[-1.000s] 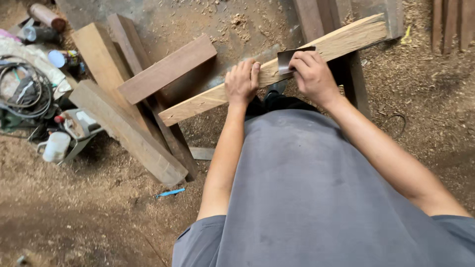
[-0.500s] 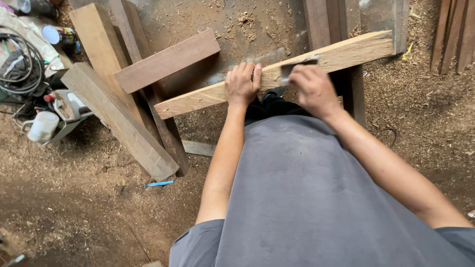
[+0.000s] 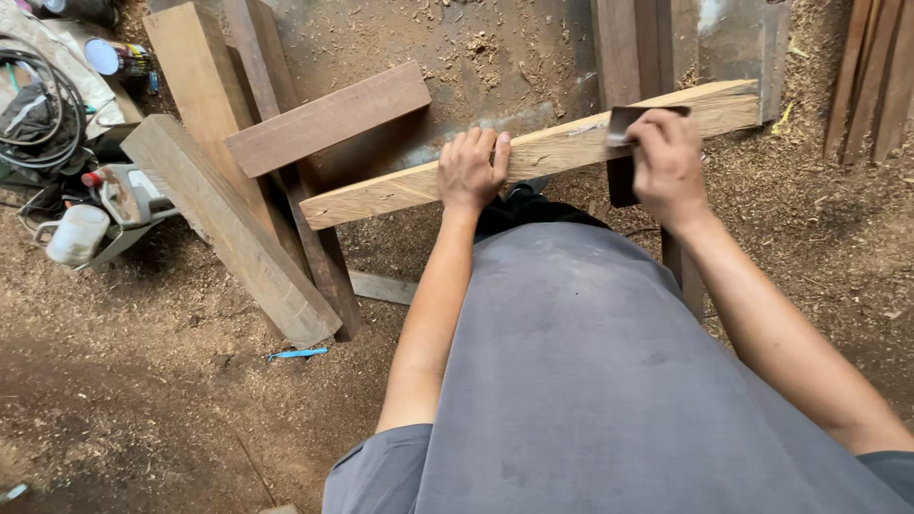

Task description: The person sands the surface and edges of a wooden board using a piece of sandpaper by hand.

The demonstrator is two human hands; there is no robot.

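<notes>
Two bare hands worked a pale plank [image 3: 400, 190] that ran on a slant from centre left to upper right of the frame. The left hand [image 3: 471, 169] lay spread flat on the plank's middle, fingers extended and pressing down, gripping nothing. The right hand [image 3: 666, 162] was clenched around a flat metal scraper blade [image 3: 633, 119] set on the plank's upper face near its far end. Judged from the surface, the stretch beside the blade appeared lighter and freshly scraped, while the length toward centre left remained rougher, so most of the smoothing seemed left to do. Darker boards [image 3: 324, 119] leaned at upper left; a power tool [image 3: 119, 195] and coiled cable [image 3: 43, 105] sat at left on sawdust-covered ground [image 3: 171, 400].
</notes>
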